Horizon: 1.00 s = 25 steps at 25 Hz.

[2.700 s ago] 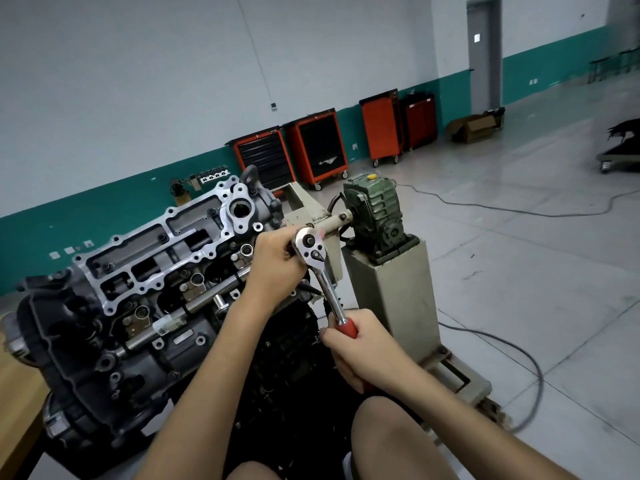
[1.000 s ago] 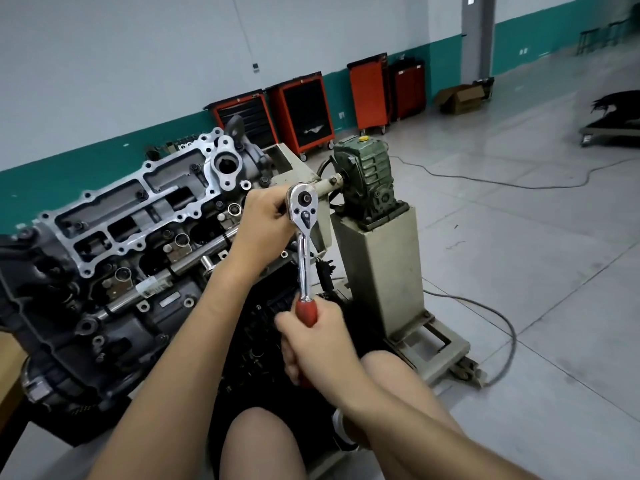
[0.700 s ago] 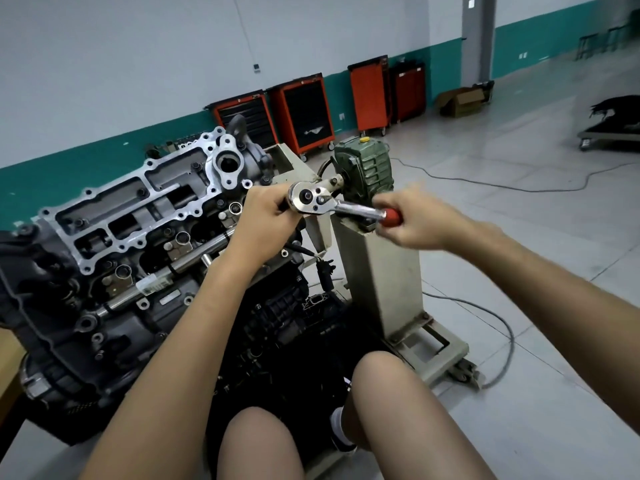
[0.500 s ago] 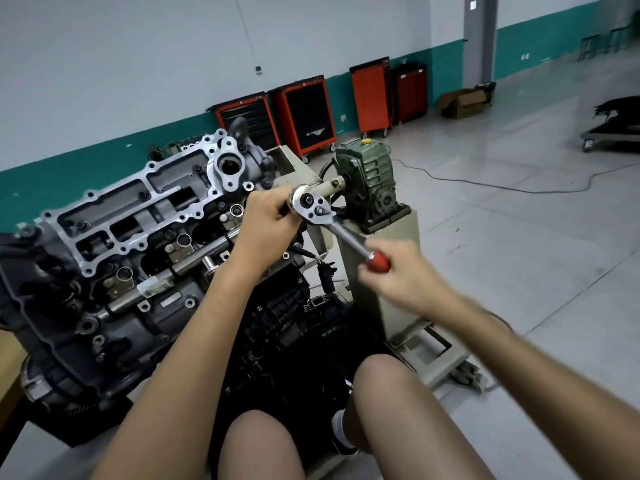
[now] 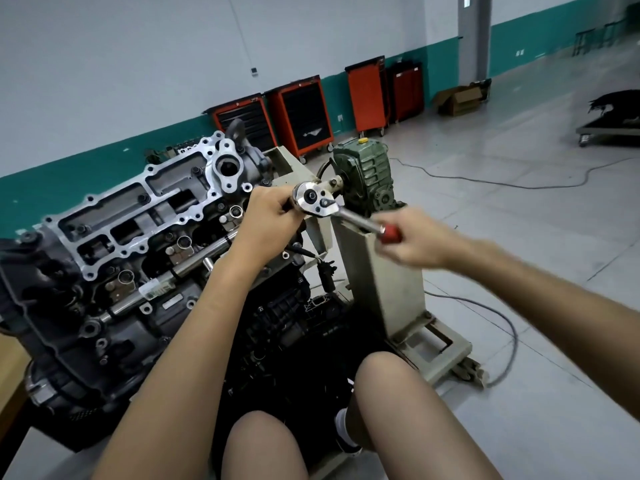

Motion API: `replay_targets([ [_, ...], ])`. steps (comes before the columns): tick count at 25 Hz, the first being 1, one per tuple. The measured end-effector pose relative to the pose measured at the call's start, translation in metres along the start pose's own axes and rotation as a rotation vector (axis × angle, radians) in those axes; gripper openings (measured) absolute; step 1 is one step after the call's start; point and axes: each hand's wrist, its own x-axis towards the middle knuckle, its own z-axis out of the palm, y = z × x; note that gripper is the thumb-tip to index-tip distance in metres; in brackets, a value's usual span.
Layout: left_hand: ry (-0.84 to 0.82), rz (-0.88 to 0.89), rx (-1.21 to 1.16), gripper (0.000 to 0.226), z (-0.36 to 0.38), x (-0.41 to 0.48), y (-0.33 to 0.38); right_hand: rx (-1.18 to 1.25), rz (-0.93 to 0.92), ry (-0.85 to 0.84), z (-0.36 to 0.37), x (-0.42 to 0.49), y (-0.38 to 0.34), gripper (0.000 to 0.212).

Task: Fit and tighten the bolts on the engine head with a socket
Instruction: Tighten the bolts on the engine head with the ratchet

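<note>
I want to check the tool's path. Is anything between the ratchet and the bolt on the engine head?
Only the left hand, which grips the socket under the ratchet and hides the bolt. The right hand holds the red handle. The green gearbox appears just behind the ratchet; how close it is, I cannot tell.

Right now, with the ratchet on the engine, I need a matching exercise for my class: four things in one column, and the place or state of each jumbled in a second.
Column A
1. right hand
2. left hand
3. gearbox
4. cardboard box

Column B
a. green, on top of the beige stand
b. grips the red handle of the ratchet
c. beside the grey pillar
d. holds the socket under the ratchet head

Pairs: 1-b, 2-d, 3-a, 4-c
</note>
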Motion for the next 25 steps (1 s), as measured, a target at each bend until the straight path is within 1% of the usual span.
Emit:
replay_targets([
  [1, 0.012, 0.012, -0.007, 0.048, -0.001, 0.000, 0.002, -0.150, -0.057, 0.028, -0.018, 0.013, 0.002, 0.034],
  [2, 0.031, 0.022, -0.020, 0.052, -0.003, -0.001, 0.004, -0.235, -0.098, 0.068, -0.025, 0.022, 0.002, 0.034],
  [3, 0.041, 0.019, -0.035, 0.051, -0.005, -0.002, 0.004, -0.256, -0.099, 0.104, -0.023, 0.024, 0.001, 0.034],
  [4, 0.035, 0.009, -0.041, 0.042, -0.006, -0.003, 0.002, -0.209, -0.064, 0.135, -0.012, 0.017, -0.002, 0.036],
  [5, 0.028, -0.006, -0.036, 0.033, -0.005, -0.004, 0.000, -0.084, -0.010, 0.159, 0.006, 0.005, -0.008, 0.038],
  [7, 0.041, -0.027, -0.029, 0.030, -0.002, -0.006, -0.003, 0.319, 0.117, 0.209, 0.058, -0.026, -0.029, 0.039],
  [9, 0.058, -0.037, -0.047, 0.038, 0.002, -0.006, -0.004, 0.731, 0.257, 0.236, 0.109, -0.044, -0.066, 0.034],
  [10, 0.060, -0.047, -0.056, 0.044, 0.001, -0.005, -0.003, 0.898, 0.289, 0.241, 0.130, -0.044, -0.085, 0.030],
  [11, 0.063, -0.059, -0.065, 0.050, 0.000, -0.004, -0.002, 1.012, 0.303, 0.242, 0.144, -0.043, -0.102, 0.026],
  [12, 0.067, -0.065, -0.074, 0.051, -0.001, -0.004, -0.001, 1.058, 0.307, 0.231, 0.149, -0.042, -0.110, 0.024],
  [13, 0.065, -0.064, -0.077, 0.052, -0.002, -0.004, -0.002, 1.020, 0.301, 0.204, 0.142, -0.043, -0.106, 0.026],
  [14, 0.058, -0.055, -0.072, 0.050, -0.002, -0.004, -0.003, 0.906, 0.269, 0.184, 0.127, -0.044, -0.091, 0.031],
  [16, 0.049, -0.033, -0.051, 0.045, -0.002, -0.006, -0.002, 0.565, 0.146, 0.096, 0.081, -0.038, -0.046, 0.037],
  [18, 0.047, -0.034, -0.024, 0.032, 0.000, -0.005, -0.002, 0.160, 0.016, 0.017, 0.024, -0.015, -0.010, 0.036],
  [20, 0.060, -0.030, -0.017, 0.027, 0.001, -0.004, -0.001, -0.159, -0.077, 0.070, -0.016, 0.009, 0.003, 0.036],
  [21, 0.071, -0.022, -0.017, 0.027, 0.001, -0.004, -0.001, -0.219, -0.097, 0.117, -0.020, 0.015, 0.005, 0.036],
  [22, 0.077, -0.015, -0.018, 0.027, 0.001, -0.005, -0.001, -0.203, -0.069, 0.151, -0.014, 0.014, 0.003, 0.037],
  [23, 0.081, -0.013, -0.016, 0.026, 0.001, -0.006, -0.001, -0.119, -0.014, 0.179, 0.001, 0.004, -0.002, 0.039],
  [25, 0.097, -0.014, -0.004, 0.026, 0.002, -0.008, -0.002, 0.208, 0.095, 0.244, 0.052, -0.025, -0.025, 0.043],
])
